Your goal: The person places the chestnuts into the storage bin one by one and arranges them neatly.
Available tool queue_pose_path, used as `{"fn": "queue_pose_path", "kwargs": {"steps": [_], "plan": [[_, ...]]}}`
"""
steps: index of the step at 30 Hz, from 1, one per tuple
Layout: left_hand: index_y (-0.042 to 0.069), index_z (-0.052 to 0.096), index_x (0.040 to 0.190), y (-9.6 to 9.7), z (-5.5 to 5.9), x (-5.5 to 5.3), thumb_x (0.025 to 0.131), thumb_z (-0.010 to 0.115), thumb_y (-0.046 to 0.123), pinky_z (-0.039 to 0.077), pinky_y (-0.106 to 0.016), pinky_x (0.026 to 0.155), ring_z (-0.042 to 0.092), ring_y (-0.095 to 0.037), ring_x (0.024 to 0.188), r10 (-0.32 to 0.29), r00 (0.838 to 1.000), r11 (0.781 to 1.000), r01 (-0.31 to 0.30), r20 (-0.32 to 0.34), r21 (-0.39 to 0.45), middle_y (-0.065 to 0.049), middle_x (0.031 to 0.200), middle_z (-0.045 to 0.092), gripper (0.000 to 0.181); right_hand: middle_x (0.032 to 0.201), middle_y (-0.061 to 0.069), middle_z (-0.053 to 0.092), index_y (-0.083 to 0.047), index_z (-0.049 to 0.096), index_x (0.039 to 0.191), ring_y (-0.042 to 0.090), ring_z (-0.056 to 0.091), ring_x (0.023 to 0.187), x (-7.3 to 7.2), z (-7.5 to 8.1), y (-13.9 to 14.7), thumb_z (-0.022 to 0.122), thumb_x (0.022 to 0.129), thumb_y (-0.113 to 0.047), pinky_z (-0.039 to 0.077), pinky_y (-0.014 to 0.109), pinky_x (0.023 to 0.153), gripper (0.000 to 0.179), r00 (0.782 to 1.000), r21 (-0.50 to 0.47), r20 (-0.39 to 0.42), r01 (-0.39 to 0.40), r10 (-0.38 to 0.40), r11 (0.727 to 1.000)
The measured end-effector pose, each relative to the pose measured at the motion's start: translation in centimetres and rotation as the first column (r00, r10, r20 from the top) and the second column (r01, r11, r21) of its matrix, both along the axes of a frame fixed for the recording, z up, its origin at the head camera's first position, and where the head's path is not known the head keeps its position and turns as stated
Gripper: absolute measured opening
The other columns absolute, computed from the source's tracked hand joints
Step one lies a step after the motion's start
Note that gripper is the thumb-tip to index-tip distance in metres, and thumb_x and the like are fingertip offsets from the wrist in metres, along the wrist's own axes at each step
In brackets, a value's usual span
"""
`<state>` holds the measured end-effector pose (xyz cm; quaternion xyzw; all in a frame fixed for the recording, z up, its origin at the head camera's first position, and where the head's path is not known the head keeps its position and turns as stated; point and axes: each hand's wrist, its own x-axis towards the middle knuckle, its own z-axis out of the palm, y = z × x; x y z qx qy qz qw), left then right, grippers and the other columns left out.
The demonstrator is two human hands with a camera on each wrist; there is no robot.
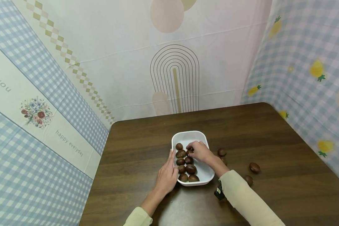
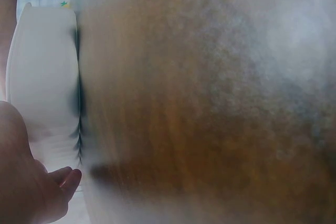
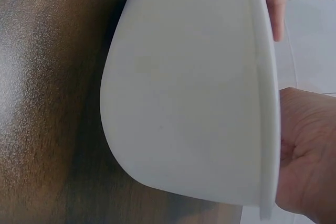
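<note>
A white tray [image 1: 204,177] stands on the brown table, with several brown chestnuts [image 1: 191,169] lined up in two columns along its left part. My right hand [image 1: 201,152] reaches over the right side, thumb and fingers pinching a chestnut [image 1: 189,151] at the far end of the right column. My left hand [image 1: 166,175] rests along the tray's left wall, its fingers straight and pointing away, the thumb near the rim. In the left wrist view the left hand [image 2: 37,187] lies beside the wall. The right wrist view shows the palm side of my right hand [image 3: 307,156] above the rim.
Right of the tray lie several loose chestnuts: one [image 1: 221,152] near the wall, one partly behind my forearm, another [image 1: 254,168] farther right and one [image 1: 249,180] by the sleeve. Patterned cloth [image 1: 124,72] hangs behind the table [image 1: 141,138].
</note>
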<state>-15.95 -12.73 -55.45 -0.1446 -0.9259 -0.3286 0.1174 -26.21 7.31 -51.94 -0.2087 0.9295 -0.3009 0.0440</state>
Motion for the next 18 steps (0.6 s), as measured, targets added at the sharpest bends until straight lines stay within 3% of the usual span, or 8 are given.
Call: {"fn": "queue_pose_path", "kwargs": {"steps": [18], "plan": [[0.004, 0.032, 0.167, 0.00, -0.10, -0.10, 0.101, 0.050, 0.013, 0.052, -0.055, 0.099, 0.060, -0.037, 0.133, 0.002, 1.000, 1.000, -0.002, 0.013, -0.005, -0.010, 0.171, 0.033, 0.068, 0.116, 0.017, 0.078, 0.004, 0.076, 0.120, 0.032, 0.074, 0.110, 0.14, 0.34, -0.10, 0.076, 0.095, -0.004, 0.057, 0.044, 0.097, 0.027, 0.999, -0.055, 0.050, 0.017, -0.014, 0.998]]}}
